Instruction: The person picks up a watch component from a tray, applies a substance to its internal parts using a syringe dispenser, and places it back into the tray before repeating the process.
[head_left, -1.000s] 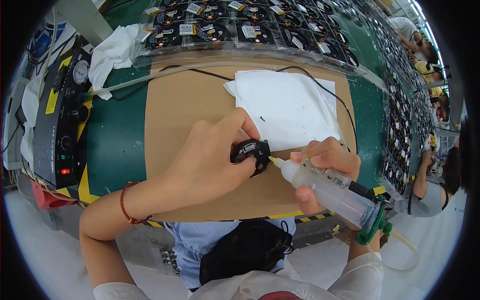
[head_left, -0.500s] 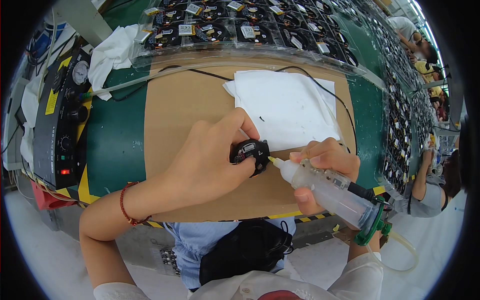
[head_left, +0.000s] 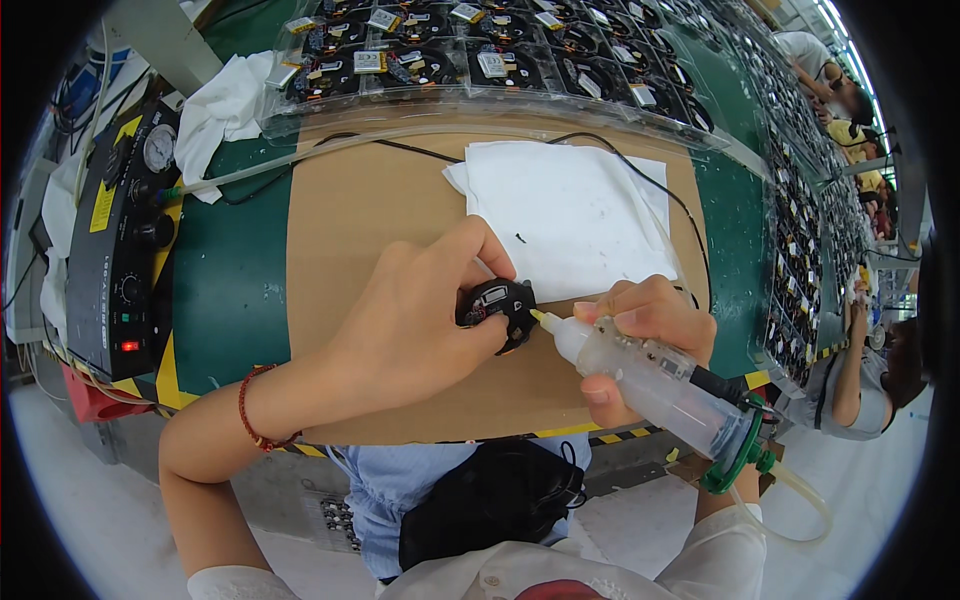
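Observation:
Between the thumb and fingers of my left hand (head_left: 410,310) is a small round black electronic housing (head_left: 500,308), tilted above the brown cardboard. My right hand (head_left: 655,340) is wrapped round a clear dispensing syringe (head_left: 650,382) with a green cap (head_left: 738,455) and an air tube at its back end. The syringe's yellowish needle tip (head_left: 538,315) is at the right edge of the housing; whether it touches, I cannot tell. Beyond both hands lies a folded white cloth (head_left: 570,215) with a small dark bit on it.
A black dispenser box (head_left: 125,240) with a gauge and a red light stands at left, beside crumpled white tissue (head_left: 225,110). A clear plastic tray (head_left: 430,60) of similar black parts spans the back. A hose and a black cable cross the cardboard (head_left: 350,220). Other people (head_left: 860,380) sit at right.
Almost nothing differs. The housing, my hands and the syringe have shifted slightly left in the picture, and the housing is turned a little. Both grips are the same.

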